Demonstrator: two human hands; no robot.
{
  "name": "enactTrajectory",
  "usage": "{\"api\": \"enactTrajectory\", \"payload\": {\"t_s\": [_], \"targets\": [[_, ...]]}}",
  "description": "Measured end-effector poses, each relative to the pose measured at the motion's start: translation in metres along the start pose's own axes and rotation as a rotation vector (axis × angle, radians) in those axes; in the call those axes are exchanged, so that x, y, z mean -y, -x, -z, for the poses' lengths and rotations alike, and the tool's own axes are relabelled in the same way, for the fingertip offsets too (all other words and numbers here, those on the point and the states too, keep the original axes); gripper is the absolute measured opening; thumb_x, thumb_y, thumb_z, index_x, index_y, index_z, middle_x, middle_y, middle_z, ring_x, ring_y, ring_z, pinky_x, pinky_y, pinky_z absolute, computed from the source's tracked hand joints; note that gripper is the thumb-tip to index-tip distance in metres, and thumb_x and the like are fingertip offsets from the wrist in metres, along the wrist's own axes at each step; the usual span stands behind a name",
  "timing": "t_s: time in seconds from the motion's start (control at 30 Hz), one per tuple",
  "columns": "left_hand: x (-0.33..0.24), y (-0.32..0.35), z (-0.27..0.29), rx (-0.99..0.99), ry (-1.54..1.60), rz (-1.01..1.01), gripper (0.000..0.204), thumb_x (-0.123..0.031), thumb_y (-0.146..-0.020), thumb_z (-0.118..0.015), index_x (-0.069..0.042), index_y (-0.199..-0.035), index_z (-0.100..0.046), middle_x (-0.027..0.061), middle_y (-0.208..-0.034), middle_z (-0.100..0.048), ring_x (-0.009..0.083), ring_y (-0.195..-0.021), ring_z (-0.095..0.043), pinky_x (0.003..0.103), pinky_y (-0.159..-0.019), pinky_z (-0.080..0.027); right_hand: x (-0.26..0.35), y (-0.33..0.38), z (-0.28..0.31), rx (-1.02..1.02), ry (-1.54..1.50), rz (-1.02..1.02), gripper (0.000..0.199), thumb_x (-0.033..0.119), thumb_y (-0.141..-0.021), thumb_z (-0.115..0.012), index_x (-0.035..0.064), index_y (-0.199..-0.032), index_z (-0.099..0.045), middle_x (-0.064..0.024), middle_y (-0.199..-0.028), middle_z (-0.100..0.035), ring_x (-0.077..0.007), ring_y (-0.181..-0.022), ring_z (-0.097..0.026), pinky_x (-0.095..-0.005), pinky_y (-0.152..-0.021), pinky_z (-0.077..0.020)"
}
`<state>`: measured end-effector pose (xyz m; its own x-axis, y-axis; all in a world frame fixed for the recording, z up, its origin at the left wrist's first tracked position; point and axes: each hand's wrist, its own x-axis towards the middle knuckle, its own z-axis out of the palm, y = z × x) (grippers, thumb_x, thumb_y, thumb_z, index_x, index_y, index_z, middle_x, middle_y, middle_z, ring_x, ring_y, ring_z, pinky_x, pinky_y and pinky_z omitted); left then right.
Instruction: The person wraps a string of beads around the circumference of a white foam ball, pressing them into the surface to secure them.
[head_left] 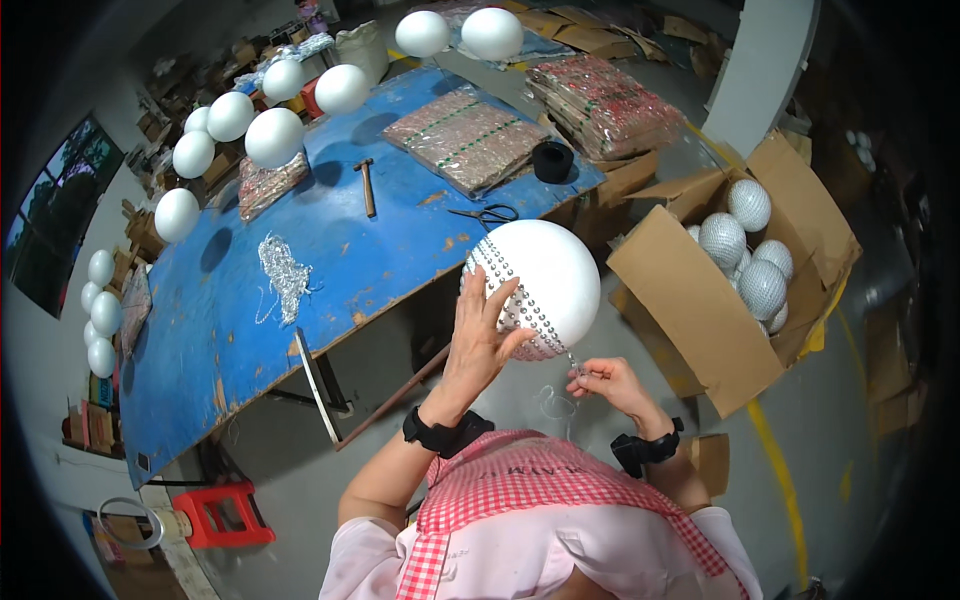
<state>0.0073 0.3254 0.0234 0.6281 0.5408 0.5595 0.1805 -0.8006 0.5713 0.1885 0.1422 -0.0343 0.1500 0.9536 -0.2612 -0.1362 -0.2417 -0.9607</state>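
A large white ball point(562, 275) is in front of me, with rows of silver beads point(530, 310) wound around its left and lower side. My left hand point(480, 340) lies against the beaded side, thumb and fingers spread around the curve, gripping the ball. Just below the ball, my right hand point(612, 384) pinches a thin bead string point(572, 358) that runs up to the ball's underside. A loose loop of pale thread point(556, 402) hangs beneath. What holds the ball up from below is hidden.
A blue worktable point(345, 260) carries a bead-string pile point(284, 275), a hammer point(368, 188), scissors point(488, 213), a black tape roll point(552, 161) and wrapped packs point(465, 140). White balls point(274, 138) stand along its far edge. At right, a cardboard box point(690, 310) holds several beaded balls point(722, 240). A red stool point(228, 515) is lower left.
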Motion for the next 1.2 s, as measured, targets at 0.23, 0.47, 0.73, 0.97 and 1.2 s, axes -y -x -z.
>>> {"api": "enactTrajectory", "payload": {"t_s": [0.23, 0.47, 0.73, 0.97, 1.2], "targets": [[-0.013, 0.002, -0.001, 0.134, -0.293, 0.023, 0.061, -0.033, -0.075, -0.073, -0.022, -0.131, -0.051, 0.0231, -0.144, -0.031, 0.0373, -0.134, -0.031, 0.066, -0.104, -0.016, -0.020, 0.008, 0.011, -0.034, -0.016, -0.073, 0.026, 0.017, -0.092, -0.057, -0.0042, -0.104, -0.065, -0.0064, -0.091, -0.069, -0.0087, -0.078, -0.062, -0.0205, -0.066, -0.0481], [-0.020, 0.010, -0.011, 0.110, -0.311, 0.008, 0.062, -0.026, -0.074, -0.075, -0.025, -0.131, -0.051, 0.0226, -0.144, -0.032, 0.0375, -0.133, -0.033, 0.065, -0.104, -0.019, -0.039, 0.010, 0.021, -0.105, 0.026, -0.004, 0.024, 0.018, -0.091, -0.057, -0.0008, -0.104, -0.065, -0.0050, -0.092, -0.069, -0.0085, -0.075, -0.062, -0.0212, -0.059, -0.0471], [-0.021, 0.014, -0.016, 0.072, -0.315, -0.009, 0.064, -0.022, -0.074, -0.076, -0.025, -0.132, -0.050, 0.0226, -0.144, -0.031, 0.0371, -0.132, -0.035, 0.064, -0.104, -0.019, -0.018, 0.017, 0.012, -0.157, -0.146, 0.076, 0.016, 0.017, -0.089, -0.060, 0.0021, -0.094, -0.065, -0.0039, -0.081, -0.068, -0.0054, -0.067, -0.058, -0.0187, -0.055, -0.0445], [-0.018, 0.016, -0.014, 0.041, -0.325, -0.032, 0.067, -0.028, -0.072, -0.076, -0.029, -0.133, -0.050, 0.0245, -0.144, -0.030, 0.0362, -0.134, -0.032, 0.065, -0.102, -0.022, -0.028, 0.022, 0.026, -0.240, -0.117, -0.131, 0.014, 0.015, -0.087, -0.062, 0.0030, -0.079, -0.062, -0.0016, -0.069, -0.062, -0.0055, -0.060, -0.055, -0.0179, -0.056, -0.0430], [-0.023, 0.020, -0.019, 0.035, -0.323, -0.034, 0.065, -0.020, -0.073, -0.077, -0.024, -0.132, -0.050, 0.0237, -0.145, -0.028, 0.0392, -0.134, -0.031, 0.062, -0.104, -0.021, -0.067, 0.022, 0.039, -0.263, 0.937, -0.113, 0.023, 0.019, -0.080, -0.066, 0.0000, -0.093, -0.066, -0.0066, -0.080, -0.069, -0.0210, -0.074, -0.065, -0.0325, -0.069, -0.0503]]}}
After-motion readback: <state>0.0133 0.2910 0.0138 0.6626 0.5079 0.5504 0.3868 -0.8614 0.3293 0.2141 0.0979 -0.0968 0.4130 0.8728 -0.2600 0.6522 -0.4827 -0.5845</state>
